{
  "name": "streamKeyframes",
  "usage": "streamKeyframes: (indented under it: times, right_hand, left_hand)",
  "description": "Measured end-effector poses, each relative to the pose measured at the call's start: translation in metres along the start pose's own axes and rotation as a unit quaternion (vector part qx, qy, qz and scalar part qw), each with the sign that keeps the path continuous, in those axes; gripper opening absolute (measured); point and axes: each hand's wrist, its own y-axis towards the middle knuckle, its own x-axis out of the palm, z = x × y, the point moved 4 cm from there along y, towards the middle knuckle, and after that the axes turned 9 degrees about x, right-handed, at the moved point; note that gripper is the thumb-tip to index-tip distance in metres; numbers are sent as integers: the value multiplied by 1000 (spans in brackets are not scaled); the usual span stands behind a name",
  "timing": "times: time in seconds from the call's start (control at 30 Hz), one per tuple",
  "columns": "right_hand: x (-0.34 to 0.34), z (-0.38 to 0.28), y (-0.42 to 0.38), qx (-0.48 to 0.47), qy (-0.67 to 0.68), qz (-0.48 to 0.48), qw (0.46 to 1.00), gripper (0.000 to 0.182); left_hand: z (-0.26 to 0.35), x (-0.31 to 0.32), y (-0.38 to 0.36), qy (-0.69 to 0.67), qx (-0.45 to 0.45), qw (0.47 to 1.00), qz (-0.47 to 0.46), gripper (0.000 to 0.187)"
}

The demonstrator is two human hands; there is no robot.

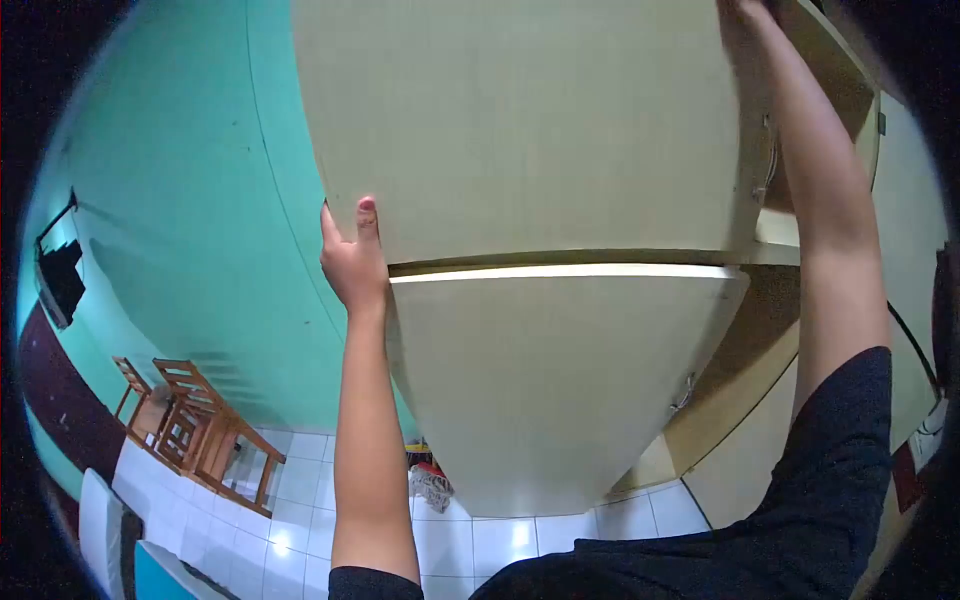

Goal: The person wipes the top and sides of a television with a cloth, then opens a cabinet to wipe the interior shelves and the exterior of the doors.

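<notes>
The fingers (pixel 367 215) of the left hand (pixel 352 268) were closed on the left edge of the upper door (pixel 540 130), near its lower corner: the thumb lay upright on the front, and the rest went round the side, mostly hidden. The right hand (pixel 750 6) was at the top edge of the frame, beside the door's upper right side; it was cut off and in shadow, so I could not tell how its fingers stood.

The upper door filled the top centre, its surface pale cream with faint vertical streaks. A thin loop (pixel 768 170) hung near its right edge. Just below, past a narrow dark gap, came the lower door (pixel 560 380), equally pale, with a bright top edge and another small loop (pixel 684 392) at its right.

To the right, partly behind the right arm, the cupboard (pixel 835 95) showed its brownish inside and a light shelf edge (pixel 776 229).

The floor (pixel 445 545) ran along the bottom in glossy white tiles, with patches of lamp light on it. A grey stringy bundle (pixel 432 488) lay just left of the lower door's foot.

A turquoise wall (pixel 200 200) took up the left, crossed by a thin dark line. Wooden chairs (pixel 215 430) stood in the lower left. Above them, at the far left, a dark object (pixel 62 275) was fixed to the wall, too blurred to name, with a maroon panel (pixel 60 400) beneath it.
</notes>
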Motion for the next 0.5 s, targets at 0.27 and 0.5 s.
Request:
streamKeyframes:
  times: [0.27, 0.5]
  right_hand:
    - [-24, 26, -41, 83, -41, 1, 996, 28]
    - [38, -106, -93, 4, -72, -6, 997, 27]
  left_hand:
    - [-1, 4, -4, -22, 57, 997, 49, 84]
    - [7, 5, -3, 3, -4, 1000, 10, 87]
